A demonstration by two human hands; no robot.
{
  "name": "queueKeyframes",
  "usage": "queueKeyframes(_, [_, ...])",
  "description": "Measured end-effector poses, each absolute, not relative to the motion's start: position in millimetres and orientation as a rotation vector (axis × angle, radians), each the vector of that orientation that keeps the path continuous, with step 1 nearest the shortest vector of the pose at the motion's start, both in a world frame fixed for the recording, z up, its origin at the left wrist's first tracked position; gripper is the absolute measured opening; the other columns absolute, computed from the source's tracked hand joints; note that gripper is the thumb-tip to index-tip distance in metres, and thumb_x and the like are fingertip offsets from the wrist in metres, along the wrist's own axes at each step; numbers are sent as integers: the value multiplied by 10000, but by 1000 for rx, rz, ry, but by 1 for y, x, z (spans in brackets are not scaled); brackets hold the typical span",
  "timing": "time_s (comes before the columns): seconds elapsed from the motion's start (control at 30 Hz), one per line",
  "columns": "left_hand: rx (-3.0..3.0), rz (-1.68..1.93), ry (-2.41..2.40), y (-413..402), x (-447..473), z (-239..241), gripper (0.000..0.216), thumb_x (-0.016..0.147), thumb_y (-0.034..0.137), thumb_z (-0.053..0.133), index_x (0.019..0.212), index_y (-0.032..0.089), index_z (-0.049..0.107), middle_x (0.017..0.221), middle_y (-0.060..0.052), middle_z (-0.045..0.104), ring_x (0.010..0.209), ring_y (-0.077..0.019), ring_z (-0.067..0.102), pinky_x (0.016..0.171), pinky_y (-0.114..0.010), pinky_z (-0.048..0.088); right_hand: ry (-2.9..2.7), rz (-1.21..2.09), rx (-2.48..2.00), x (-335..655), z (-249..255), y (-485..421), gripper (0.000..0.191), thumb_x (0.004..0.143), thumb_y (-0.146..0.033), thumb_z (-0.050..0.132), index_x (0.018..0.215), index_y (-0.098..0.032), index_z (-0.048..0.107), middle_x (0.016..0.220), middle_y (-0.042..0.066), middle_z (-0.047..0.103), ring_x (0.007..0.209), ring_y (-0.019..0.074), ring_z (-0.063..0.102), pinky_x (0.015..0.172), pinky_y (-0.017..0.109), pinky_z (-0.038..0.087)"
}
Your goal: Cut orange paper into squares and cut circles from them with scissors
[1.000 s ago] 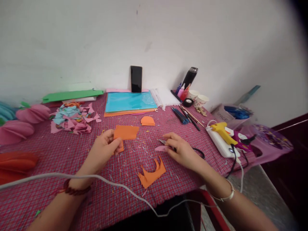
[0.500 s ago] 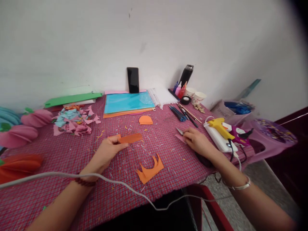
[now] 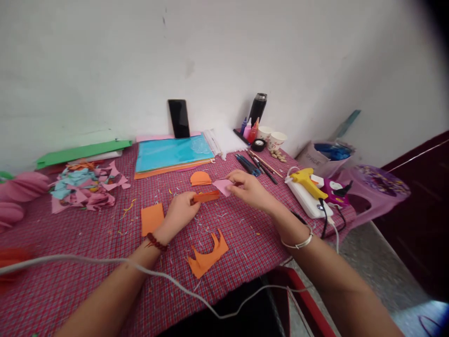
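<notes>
My left hand (image 3: 180,210) pinches a folded piece of orange paper (image 3: 207,196) above the table. Close by on the right, my right hand (image 3: 249,187) holds a pink paper piece (image 3: 223,186) by its right side, near the orange paper's tip. Just beyond both hands lies a small stack of rounded orange cutouts (image 3: 200,178). An orange paper square (image 3: 152,220) rests left of my left wrist. Nearer to me is an orange scrap (image 3: 208,255) with curved cut edges.
A white cable (image 3: 150,271) hangs across the foreground. Paper scraps (image 3: 86,187) and green paper (image 3: 84,152) lie at left. Blue sheets (image 3: 171,154) and a phone (image 3: 178,118) stand at the back. At right are pens (image 3: 248,164), paper cups (image 3: 277,140) and a yellow glue gun (image 3: 308,182).
My right hand has moved left with the pink piece, up to the orange paper in my left hand. My left hand has shifted right, and the orange square now lies on the table.
</notes>
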State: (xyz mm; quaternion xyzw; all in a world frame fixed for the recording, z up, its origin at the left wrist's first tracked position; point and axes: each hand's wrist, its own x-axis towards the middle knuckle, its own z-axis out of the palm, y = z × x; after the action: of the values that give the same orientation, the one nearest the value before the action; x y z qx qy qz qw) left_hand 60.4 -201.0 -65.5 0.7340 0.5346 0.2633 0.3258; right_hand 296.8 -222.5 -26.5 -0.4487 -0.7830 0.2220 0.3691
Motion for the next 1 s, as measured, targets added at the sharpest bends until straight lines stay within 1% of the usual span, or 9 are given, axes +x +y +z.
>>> queueKeyframes(0.17, [2016,679,1439,-202,61,-66,118,757,277,595,695,187,639,626,8,586,594,-149,501,575,-266,302,-2030,608,-1283,290,-28,-220,99,819,-91,546,786,-179,577,712,-24,561,653,123,509,624,255,374])
queueKeyframes(0.23, [2022,697,1450,-201,61,-66,123,776,264,575,702,187,637,644,5,577,616,-149,504,588,-265,311,-2049,619,-1285,287,-26,-221,108,829,-84,548,806,-178,595,729,-17,591,671,126,532,638,257,383])
queueKeyframes(0.33, [2019,735,1449,-198,59,-65,163,782,255,577,639,186,615,660,4,536,653,-150,506,613,-265,329,-2089,598,-1245,281,-23,-223,113,860,-103,570,793,-180,617,761,-2,615,716,138,558,686,275,415])
queueKeyframes(0.43, [2005,773,1423,-196,57,-65,189,782,254,591,607,184,605,698,-2,539,698,-151,529,648,-267,362,-2072,520,-1170,276,-26,-223,111,879,-129,594,792,-187,632,889,32,621,864,165,588,812,322,455])
queueKeyframes(0.53, [1994,784,1385,-193,56,-64,153,782,210,575,644,181,632,716,-6,581,721,-151,549,668,-267,374,-2102,476,-1111,273,-37,-220,113,877,-117,603,795,-187,635,1160,83,589,1108,200,553,979,394,421])
queueKeyframes(0.6, [1991,774,1366,-192,55,-64,160,784,199,565,644,178,638,678,-2,585,690,-148,544,653,-269,366,-2160,458,-1103,271,-46,-219,131,877,-98,593,785,-183,630,1210,91,569,1146,208,534,1004,410,407])
queueKeyframes(0.77, [1974,753,1355,-191,54,-67,181,790,216,565,627,179,633,590,12,570,610,-143,522,604,-264,345,-2168,517,-1087,266,-62,-216,159,862,-52,563,769,-177,593,1031,68,564,979,176,555,884,339,457])
queueKeyframes(0.9, [1963,771,1360,-191,55,-68,175,764,189,572,592,181,608,575,15,576,597,-140,520,593,-258,342,-2151,534,-1083,260,-69,-213,157,849,-46,574,769,-181,571,918,44,550,866,167,542,811,307,455])
queueKeyframes(1.0, [1938,784,1341,-193,57,-68,153,773,212,557,634,184,611,566,19,578,571,-139,520,562,-249,349,-2139,531,-1094,259,-70,-212,166,848,-50,579,754,-184,554,857,26,532,815,163,529,763,290,440])
